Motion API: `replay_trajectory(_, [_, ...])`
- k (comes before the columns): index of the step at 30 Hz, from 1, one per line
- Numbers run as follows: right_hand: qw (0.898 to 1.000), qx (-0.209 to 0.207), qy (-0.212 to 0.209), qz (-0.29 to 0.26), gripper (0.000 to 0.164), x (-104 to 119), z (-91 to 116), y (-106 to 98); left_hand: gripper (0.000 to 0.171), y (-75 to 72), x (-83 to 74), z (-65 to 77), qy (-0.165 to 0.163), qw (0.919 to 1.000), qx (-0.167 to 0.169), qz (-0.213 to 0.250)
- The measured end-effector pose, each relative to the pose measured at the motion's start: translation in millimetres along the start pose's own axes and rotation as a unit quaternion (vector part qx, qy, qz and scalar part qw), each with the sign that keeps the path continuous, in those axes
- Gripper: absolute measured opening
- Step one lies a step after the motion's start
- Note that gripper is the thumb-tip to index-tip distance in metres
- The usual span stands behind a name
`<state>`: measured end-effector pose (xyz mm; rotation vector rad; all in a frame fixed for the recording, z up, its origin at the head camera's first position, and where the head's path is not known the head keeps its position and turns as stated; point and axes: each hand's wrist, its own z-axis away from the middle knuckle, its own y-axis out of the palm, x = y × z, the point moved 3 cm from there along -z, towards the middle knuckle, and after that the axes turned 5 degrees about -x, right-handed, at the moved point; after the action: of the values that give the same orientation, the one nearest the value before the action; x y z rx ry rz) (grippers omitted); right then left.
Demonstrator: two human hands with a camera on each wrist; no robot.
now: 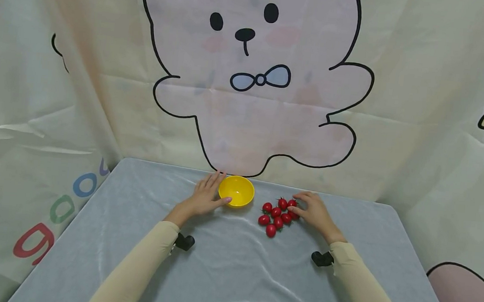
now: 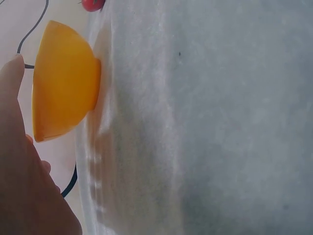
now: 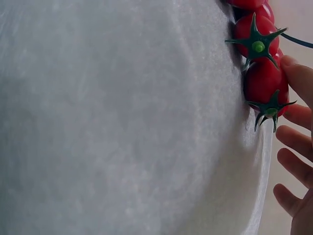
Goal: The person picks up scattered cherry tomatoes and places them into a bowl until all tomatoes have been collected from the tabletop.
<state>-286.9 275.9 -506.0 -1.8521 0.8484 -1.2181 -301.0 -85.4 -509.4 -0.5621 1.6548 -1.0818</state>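
A yellow bowl (image 1: 236, 192) stands upright near the far edge of the table; its side shows in the left wrist view. My left hand (image 1: 206, 197) rests against the bowl's left side, fingers extended beyond it and thumb at the near rim. To the bowl's right lies a cluster of several red cherry tomatoes (image 1: 276, 212). My right hand (image 1: 315, 214) is at the cluster's right end, with thumb and index finger around one cherry tomato (image 3: 266, 85) with a green calyx. The other fingers are loosely spread. The fingertips' contact on the tomato's far side is partly hidden.
A grey cloth with soft wrinkles covers the table (image 1: 248, 276). Behind it hangs a pale curtain (image 1: 397, 150) with a printed bear, meeting the table's far edge close behind the bowl. Black wrist mounts (image 1: 184, 242) sit under both sleeves.
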Motion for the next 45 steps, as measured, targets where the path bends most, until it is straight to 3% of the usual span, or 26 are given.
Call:
replay_trajectory(17, [0.999, 0.039, 0.033, -0.003, 0.046, 1.1, -3.6, 0.6, 0.089, 3.1, -3.6, -1.4, 0.003, 1.0000, 0.001, 0.002])
replay_trajectory(26, [0.999, 0.011, 0.031, 0.020, 0.047, -1.6, -1.4, 7.8, 0.092, 6.0, -2.3, -2.1, -0.003, 1.0000, 0.004, 0.001])
replay_trajectory(45, [0.999, -0.037, 0.009, -0.005, 0.042, -2.4, 2.1, 11.7, 0.099, 10.8, -1.3, -0.9, -0.025, 0.9997, -0.006, 0.006])
